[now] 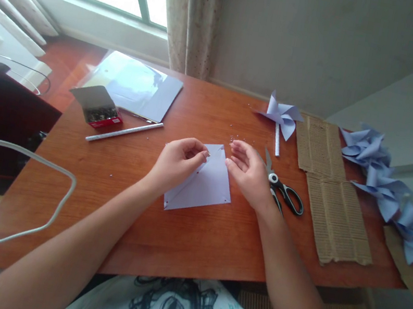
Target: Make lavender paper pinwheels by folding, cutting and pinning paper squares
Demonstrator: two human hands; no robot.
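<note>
A square sheet of pale purple paper (207, 186) lies on the table, with slits running in from its corners and small dark holes near the corners and middle. Over its upper left part is my left hand (179, 163), thumb and forefinger pinched together; a tiny thing may be at the tips, too small to name. My right hand (248, 175) hovers by the paper's right edge, fingers curved and apart, with nothing seen in it. Just right of it lie scissors (283, 188) with black and grey handles, blades partly spread.
A red open box (102, 115) of small dark metallic pieces and a white paper stick (125, 132) lie left, before a paper pack (135, 84). A paper pinwheel (281, 115), corrugated cardboard (333, 212) and several more pinwheels (381, 186) are right. A white cable (69, 195) loops left.
</note>
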